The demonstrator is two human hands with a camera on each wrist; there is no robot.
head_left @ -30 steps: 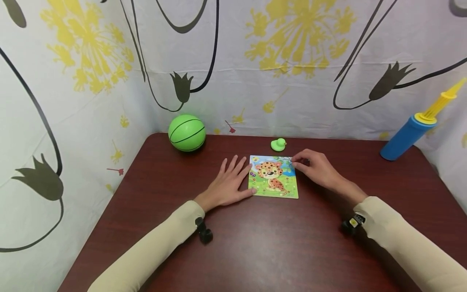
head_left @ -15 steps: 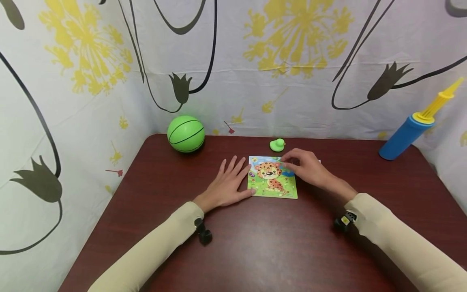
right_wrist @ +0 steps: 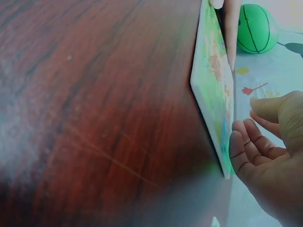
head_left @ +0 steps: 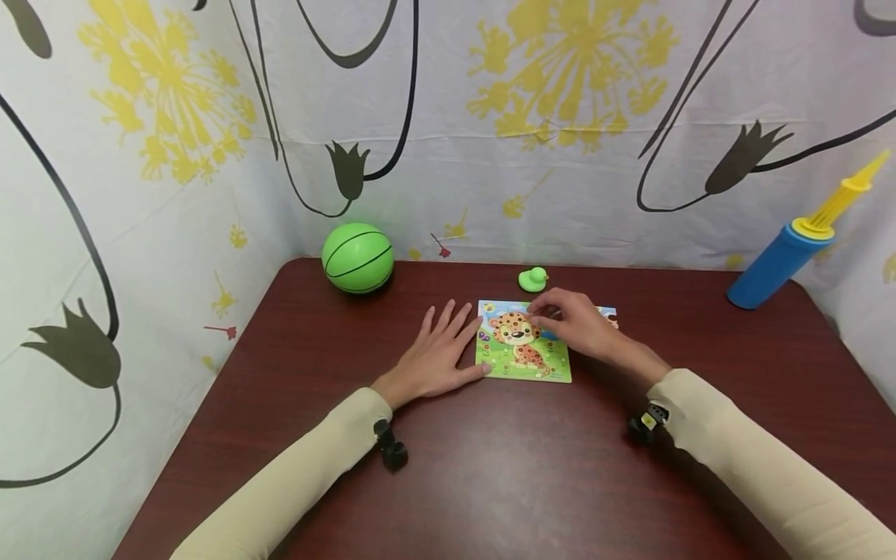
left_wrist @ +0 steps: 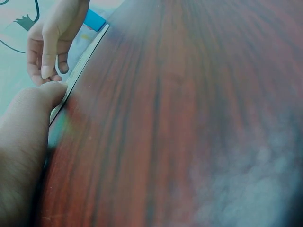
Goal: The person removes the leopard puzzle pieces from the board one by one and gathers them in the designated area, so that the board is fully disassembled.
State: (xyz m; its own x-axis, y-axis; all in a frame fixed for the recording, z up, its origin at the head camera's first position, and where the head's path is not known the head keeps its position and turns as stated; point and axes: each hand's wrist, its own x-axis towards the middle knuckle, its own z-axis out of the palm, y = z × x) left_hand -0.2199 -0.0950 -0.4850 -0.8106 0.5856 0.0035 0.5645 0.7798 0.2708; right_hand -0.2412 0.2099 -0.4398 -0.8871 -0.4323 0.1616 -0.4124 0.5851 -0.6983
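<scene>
A square picture puzzle [head_left: 521, 362] with a spotted leopard cub on a green and blue ground lies flat on the table. My left hand [head_left: 437, 358] rests palm down with spread fingers, its thumb and fingertips on the puzzle's left edge. My right hand [head_left: 570, 319] hovers over the upper right part of the puzzle and hides some of it. In the right wrist view the fingers of my right hand [right_wrist: 265, 142] are loosely bent, with nothing visible between them. Behind that hand, a small patterned flat piece [head_left: 609, 313] partly shows to the puzzle's right.
A green ball [head_left: 358, 258] with black lines sits at the back left of the brown table [head_left: 448, 482]. Just behind the puzzle is a green rubber duck [head_left: 533, 280]. A blue and yellow hand pump [head_left: 777, 264] stands tilted at the back right, near the patterned curtain [head_left: 448, 117].
My right hand has moved left from the puzzle's upper right corner to nearer its top middle. The patterned piece beyond that hand has come into view. My left hand has stayed put.
</scene>
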